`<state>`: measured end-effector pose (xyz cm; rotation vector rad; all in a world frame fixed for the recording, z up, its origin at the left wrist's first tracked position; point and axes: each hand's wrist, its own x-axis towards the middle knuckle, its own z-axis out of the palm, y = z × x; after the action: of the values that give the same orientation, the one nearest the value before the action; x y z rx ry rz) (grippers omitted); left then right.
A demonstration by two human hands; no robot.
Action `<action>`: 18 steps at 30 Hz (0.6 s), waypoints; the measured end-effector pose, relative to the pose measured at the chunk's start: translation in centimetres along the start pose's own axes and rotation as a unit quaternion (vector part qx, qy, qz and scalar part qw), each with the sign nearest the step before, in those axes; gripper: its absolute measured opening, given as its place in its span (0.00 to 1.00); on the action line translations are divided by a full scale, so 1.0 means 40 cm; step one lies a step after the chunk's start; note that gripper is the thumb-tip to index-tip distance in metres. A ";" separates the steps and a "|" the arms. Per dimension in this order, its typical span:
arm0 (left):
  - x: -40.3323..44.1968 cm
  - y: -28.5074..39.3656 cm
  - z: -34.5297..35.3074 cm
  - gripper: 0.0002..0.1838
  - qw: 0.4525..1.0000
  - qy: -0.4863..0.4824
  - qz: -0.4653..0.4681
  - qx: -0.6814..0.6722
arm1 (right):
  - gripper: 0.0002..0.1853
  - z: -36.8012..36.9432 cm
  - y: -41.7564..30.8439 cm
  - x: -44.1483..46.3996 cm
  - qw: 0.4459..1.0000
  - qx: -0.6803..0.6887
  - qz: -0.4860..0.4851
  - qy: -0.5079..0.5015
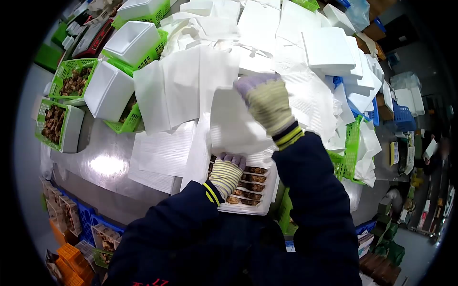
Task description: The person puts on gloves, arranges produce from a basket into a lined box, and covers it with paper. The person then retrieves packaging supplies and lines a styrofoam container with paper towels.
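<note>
A white sheet of paper (pixel 234 125) hangs from my right hand (pixel 267 102), which is closed on its upper edge. I wear striped, knitted gloves with purple fingertips on both hands. Close to my body is a white foam box (pixel 270 194), holding brown, mottled oblong pieces (pixel 252 187) in rows with white strips between them. My left hand (pixel 227 175) lies over the box's left part, near the sheet's lower edge. Its fingers are curled together, and what they grip, if anything, is hidden. The sheet covers the box's far end.
Left on the metal table (pixel 102 178) stand green baskets (pixel 71 76) of brown lumps and white foam boxes (pixel 109 90). More white sheets (pixel 179 86) spread across the middle. White foam lids (pixel 329 47) pile up at the back right, near another green basket (pixel 352 148).
</note>
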<state>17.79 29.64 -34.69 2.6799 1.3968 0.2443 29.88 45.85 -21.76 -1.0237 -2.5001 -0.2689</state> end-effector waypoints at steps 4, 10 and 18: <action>0.014 0.006 -0.047 0.18 0.995 -0.085 -0.028 -0.039 | 0.15 0.053 0.101 0.043 0.986 -0.117 0.058 0.107; -0.002 -0.012 -0.047 0.21 0.998 0.025 -0.040 -0.051 | 0.11 -0.133 -0.129 -0.125 0.932 0.045 0.244 -0.264; -0.039 -0.103 -0.062 0.16 0.984 -0.073 -0.005 0.162 | 0.13 0.032 -0.191 -0.445 0.979 -0.041 0.125 -0.157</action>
<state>13.12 30.75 -33.12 2.8690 1.5166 -0.1950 35.46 29.77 -31.10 -1.5028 -2.6107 -0.1421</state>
